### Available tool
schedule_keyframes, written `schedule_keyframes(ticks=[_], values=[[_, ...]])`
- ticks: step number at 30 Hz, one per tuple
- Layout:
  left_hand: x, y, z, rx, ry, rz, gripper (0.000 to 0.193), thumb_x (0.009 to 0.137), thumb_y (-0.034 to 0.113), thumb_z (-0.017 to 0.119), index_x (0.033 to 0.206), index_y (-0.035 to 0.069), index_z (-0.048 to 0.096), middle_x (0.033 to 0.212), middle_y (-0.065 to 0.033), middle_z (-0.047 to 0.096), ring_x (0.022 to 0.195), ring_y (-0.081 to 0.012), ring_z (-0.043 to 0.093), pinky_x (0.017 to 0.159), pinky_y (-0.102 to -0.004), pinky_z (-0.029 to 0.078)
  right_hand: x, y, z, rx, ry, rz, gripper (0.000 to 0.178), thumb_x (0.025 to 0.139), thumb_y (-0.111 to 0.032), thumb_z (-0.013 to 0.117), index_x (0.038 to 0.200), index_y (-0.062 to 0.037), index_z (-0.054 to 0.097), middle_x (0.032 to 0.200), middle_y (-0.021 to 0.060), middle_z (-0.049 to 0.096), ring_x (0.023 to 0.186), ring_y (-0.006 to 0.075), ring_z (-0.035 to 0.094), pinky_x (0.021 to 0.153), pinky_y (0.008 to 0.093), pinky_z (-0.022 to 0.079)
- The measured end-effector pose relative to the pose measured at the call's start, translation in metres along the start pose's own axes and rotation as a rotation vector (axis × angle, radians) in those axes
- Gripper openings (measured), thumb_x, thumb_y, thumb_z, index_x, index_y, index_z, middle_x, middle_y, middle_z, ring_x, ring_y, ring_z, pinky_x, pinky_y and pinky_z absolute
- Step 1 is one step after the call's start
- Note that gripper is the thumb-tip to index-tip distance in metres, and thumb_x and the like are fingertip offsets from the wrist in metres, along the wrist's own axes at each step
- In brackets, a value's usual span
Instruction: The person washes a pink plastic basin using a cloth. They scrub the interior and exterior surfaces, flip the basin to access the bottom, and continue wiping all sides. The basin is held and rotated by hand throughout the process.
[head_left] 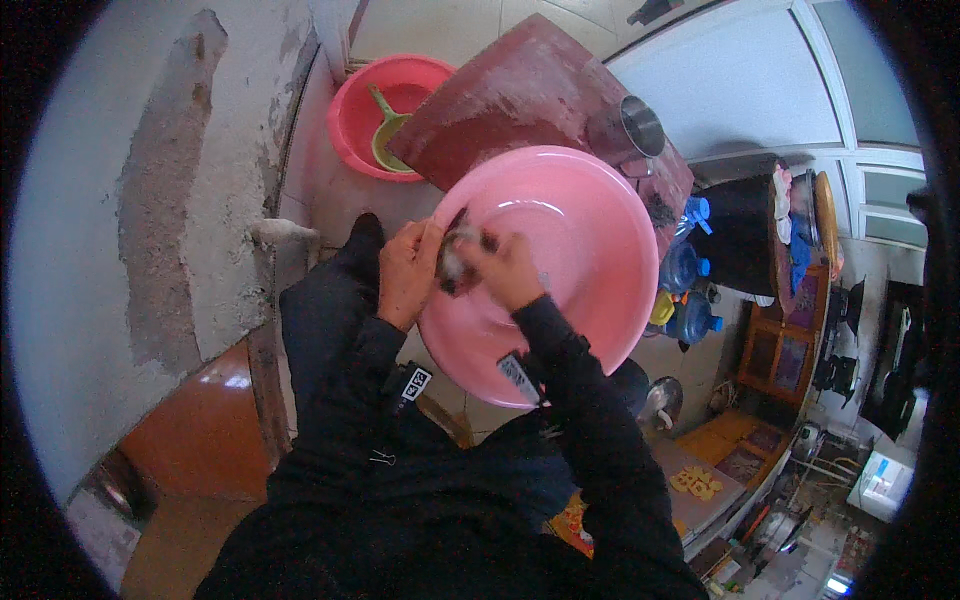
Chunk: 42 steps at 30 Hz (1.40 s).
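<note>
Over the left rim of a large pink basin (600, 280), my two hands meet around a small dark object with greyish-white patches (455, 262). Its kind is unclear; a dark pointed end sticks up past the fingers. My left hand (407, 272) is closed on the object's left side, fingers bent around it. From the right, my right hand (508, 272) presses its fingers against the same object, closed and smeared by motion. Whether it also holds a whitish scrubber or cloth cannot be made out. The basin's inside is smooth and shiny.
A worn red table (520, 70) stands beyond the basin, with a metal cup (640, 128) on its right side. Behind on the left, a red basin (350, 110) holds a green ladle (388, 140). Large blue water bottles (685, 268) stand right. A plastered wall (100, 200) borders the left.
</note>
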<state>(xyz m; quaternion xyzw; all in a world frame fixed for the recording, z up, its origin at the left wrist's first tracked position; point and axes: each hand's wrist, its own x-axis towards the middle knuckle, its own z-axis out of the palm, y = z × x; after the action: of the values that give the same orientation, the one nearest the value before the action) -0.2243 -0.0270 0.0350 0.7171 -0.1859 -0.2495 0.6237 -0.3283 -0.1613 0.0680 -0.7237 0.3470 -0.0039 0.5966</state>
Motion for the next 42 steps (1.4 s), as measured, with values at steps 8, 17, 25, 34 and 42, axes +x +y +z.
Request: schedule_keyframes(ticks=[8,17,25,34,42], values=[[-0.001,0.002,0.0,-0.04,-0.036,-0.032,0.034,0.106,0.026,0.056,0.103,-0.005,0.068,0.084,-0.0126,0.068,0.078,-0.0134,0.06,0.071,-0.034,0.05,0.04,-0.021,-0.077,0.592,0.562,0.064,0.029,0.101,-0.016,0.064,0.124,0.0021,0.067,0.11,0.014,0.073,0.089,0.0251,0.073,0.074,0.0374,0.064],[-0.001,0.006,-0.003,-0.051,-0.034,-0.128,0.039,0.108,0.029,0.053,0.107,-0.007,0.068,0.081,-0.0069,0.064,0.076,-0.0111,0.055,0.069,-0.0317,0.048,-0.018,-0.039,0.019,-0.336,-0.092,-0.119,0.032,0.086,-0.013,0.066,0.115,0.0007,0.068,0.094,0.0288,0.069,0.087,0.0477,0.067,0.081,0.054,0.054],[-0.002,0.004,0.002,-0.087,0.003,-0.026,0.034,0.107,0.025,0.054,0.099,-0.005,0.068,0.078,-0.02,0.064,0.07,-0.0174,0.058,0.069,-0.0362,0.049,0.052,-0.053,-0.068,0.275,0.444,-0.153,0.021,0.099,-0.012,0.063,0.107,0.0063,0.07,0.086,0.0138,0.074,0.067,0.0206,0.074,0.055,0.0343,0.06],[-0.002,0.015,-0.006,-0.045,0.012,-0.161,0.045,0.11,0.033,0.051,0.099,-0.007,0.069,0.076,-0.0119,0.066,0.074,-0.0107,0.055,0.069,-0.035,0.049,0.014,-0.059,0.006,-0.271,0.158,-0.335,0.022,0.093,-0.016,0.065,0.105,0.0016,0.071,0.083,0.0203,0.072,0.07,0.0281,0.073,0.066,0.0404,0.057],[-0.001,0.013,-0.002,-0.149,-0.013,-0.228,0.055,0.111,0.04,0.047,0.096,-0.008,0.07,0.074,-0.0054,0.066,0.075,-0.0119,0.057,0.07,-0.0336,0.049,0.053,-0.061,-0.062,-0.023,0.439,-0.243,0.017,0.097,-0.006,0.062,0.107,0.0048,0.07,0.091,0.0138,0.075,0.076,0.0189,0.073,0.065,0.0333,0.06]])
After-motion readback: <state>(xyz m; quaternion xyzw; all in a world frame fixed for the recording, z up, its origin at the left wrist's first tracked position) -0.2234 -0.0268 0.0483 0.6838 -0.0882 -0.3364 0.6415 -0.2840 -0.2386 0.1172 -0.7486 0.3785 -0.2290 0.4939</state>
